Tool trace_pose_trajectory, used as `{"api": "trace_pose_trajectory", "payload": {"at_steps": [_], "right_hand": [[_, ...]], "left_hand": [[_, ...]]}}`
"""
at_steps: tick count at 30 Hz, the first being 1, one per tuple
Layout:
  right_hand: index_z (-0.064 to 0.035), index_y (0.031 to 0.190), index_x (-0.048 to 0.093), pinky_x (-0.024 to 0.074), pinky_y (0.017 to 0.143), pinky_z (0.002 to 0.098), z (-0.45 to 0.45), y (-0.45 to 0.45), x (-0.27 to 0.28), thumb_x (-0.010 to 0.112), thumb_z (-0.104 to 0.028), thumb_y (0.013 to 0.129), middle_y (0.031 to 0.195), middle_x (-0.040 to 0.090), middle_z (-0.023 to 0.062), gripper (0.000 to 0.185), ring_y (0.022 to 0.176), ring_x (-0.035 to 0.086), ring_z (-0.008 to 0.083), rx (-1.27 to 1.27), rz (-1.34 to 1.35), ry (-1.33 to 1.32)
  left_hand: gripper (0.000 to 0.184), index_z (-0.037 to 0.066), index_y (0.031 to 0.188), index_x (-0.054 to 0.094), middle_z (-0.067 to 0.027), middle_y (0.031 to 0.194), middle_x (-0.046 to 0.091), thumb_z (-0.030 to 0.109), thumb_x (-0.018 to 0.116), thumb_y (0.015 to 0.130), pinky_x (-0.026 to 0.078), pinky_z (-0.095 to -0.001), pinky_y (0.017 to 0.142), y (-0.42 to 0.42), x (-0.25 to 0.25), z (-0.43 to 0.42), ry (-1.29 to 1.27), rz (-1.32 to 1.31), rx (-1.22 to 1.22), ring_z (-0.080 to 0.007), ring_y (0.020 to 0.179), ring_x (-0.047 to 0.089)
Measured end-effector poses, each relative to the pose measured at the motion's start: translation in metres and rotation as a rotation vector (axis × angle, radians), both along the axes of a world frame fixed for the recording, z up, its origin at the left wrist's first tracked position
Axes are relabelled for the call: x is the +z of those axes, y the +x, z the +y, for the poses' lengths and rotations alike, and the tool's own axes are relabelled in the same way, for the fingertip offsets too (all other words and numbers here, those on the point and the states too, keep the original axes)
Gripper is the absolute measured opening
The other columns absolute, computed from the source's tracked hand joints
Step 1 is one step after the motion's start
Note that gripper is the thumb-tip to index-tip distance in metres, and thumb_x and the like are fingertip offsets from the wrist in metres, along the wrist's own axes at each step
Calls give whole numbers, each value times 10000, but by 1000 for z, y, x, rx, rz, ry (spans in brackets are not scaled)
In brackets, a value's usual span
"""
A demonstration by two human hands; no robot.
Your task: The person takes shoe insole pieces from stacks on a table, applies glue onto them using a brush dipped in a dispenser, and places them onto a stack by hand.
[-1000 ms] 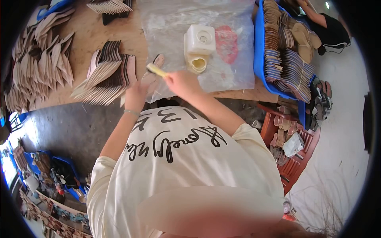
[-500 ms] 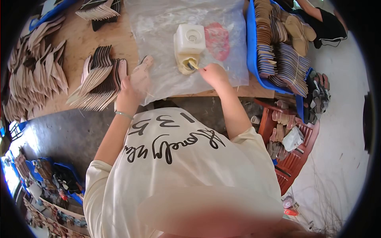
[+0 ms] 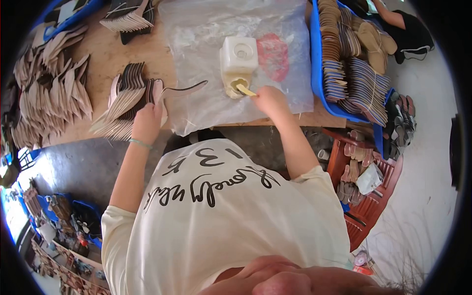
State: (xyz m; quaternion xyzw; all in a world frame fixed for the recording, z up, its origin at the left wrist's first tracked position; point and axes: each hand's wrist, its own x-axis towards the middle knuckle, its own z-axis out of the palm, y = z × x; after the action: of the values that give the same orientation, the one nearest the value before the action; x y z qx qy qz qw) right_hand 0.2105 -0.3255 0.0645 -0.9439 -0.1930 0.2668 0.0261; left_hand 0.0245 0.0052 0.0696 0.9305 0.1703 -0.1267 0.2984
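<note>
My left hand (image 3: 146, 123) is closed on a shoe insole (image 3: 186, 90), which is turned nearly edge-on so that its dark rim shows. Just beside that hand, a fanned stack of insoles (image 3: 120, 101) lies on the table. With closed fingers, my right hand (image 3: 271, 102) grips the yellowish handle of a brush (image 3: 247, 91). The brush's far end is inside the opening of a white plastic container (image 3: 240, 54), so its tip is hidden. Pale yellow residue coats the container's spout. A plastic sheet (image 3: 201, 44) lies under the container.
More insole stacks (image 3: 54, 98) cover the table's left side, with another bundle (image 3: 129, 19) at the back. A blue crate (image 3: 317, 64) of soles stands right of the sheet. A pink patch (image 3: 273, 56) shows beside the container. A reddish rack (image 3: 364, 216) stands lower right; another person (image 3: 410, 32) is beyond.
My left hand has tilted the insole from showing its broad face to nearly edge-on. My right hand still has the brush in the container's opening. The whole view has shifted slightly.
</note>
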Motion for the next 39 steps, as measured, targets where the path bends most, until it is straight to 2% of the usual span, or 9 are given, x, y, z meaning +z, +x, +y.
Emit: {"api": "trace_pose_trajectory", "payload": {"at_steps": [1, 4, 7, 18, 23, 25, 29, 35, 39], "right_hand": [[-49, 822, 707, 502, 687, 436, 0, -2, 7, 623, -337, 815, 802, 674, 161, 300, 785, 650, 341, -33, 36, 8], [-60, 829, 712, 514, 687, 438, 0, -6, 15, 629, -310, 818, 827, 680, 153, 264, 792, 656, 338, -100, 84, 22], [-61, 826, 713, 509, 683, 444, -1, -14, -1, 618, -304, 828, 827, 678, 149, 260, 784, 651, 344, -88, 57, 33], [-34, 872, 698, 477, 648, 428, -15, -28, 24, 613, -321, 827, 752, 650, 174, 302, 697, 631, 337, -187, 196, 143], [15, 1062, 657, 442, 646, 284, 30, -72, -20, 629, -272, 882, 711, 634, 76, 340, 689, 522, 83, -319, 484, 710], [-21, 1011, 680, 417, 566, 339, 53, -98, -49, 620, -278, 880, 607, 584, 97, 294, 566, 505, 132, -322, 528, 951], [-34, 949, 696, 380, 521, 352, 70, -113, -69, 613, -283, 888, 564, 546, 75, 270, 510, 458, 153, -323, 688, 797], [-79, 888, 631, 423, 543, 451, 73, -102, -74, 553, -319, 906, 642, 591, 127, 253, 615, 566, 349, -59, 111, 638], [-91, 888, 622, 431, 563, 460, 69, -89, -71, 541, -321, 912, 658, 589, 132, 245, 642, 588, 346, -157, 55, 570]], "left_hand": [[306, -62, 931, 562, -228, 788, 634, 235, 498, 889, 507, -438, 630, -2, -5, 2, 0, -18, -94, -394, 701, 626], [367, -37, 865, 564, -150, 682, 636, 287, 402, 927, 422, -323, 455, 3, -9, -3, -457, 281, 322, -190, 476, 530], [306, -16, 826, 561, -108, 650, 614, 227, 393, 906, 355, -241, 388, 17, 3, -5, -741, 520, 436, -97, 435, 463], [260, 20, 788, 551, -12, 575, 511, 224, 457, 919, 282, -204, 353, 46, -7, -6, -897, 685, 673, -75, 444, 437], [192, 36, 814, 533, -2, 590, 506, 197, 501, 914, 269, -192, 356, 50, -25, 6, -905, 745, 629, -65, 442, 413], [177, 40, 828, 530, -3, 602, 506, 191, 503, 916, 263, -187, 357, 50, -26, 6, -921, 726, 644, -62, 441, 406], [161, 44, 840, 520, -4, 610, 501, 185, 499, 917, 252, -184, 352, 52, -22, 7, -966, 732, 699, -56, 439, 396], [151, 40, 863, 508, 2, 597, 490, 182, 505, 913, 258, -181, 343, 42, -35, 17, -1039, 753, 695, -58, 427, 397], [146, 40, 865, 506, 1, 595, 487, 181, 511, 902, 268, -178, 345, 44, -32, 12, -1013, 765, 703, -61, 425, 394]]}}
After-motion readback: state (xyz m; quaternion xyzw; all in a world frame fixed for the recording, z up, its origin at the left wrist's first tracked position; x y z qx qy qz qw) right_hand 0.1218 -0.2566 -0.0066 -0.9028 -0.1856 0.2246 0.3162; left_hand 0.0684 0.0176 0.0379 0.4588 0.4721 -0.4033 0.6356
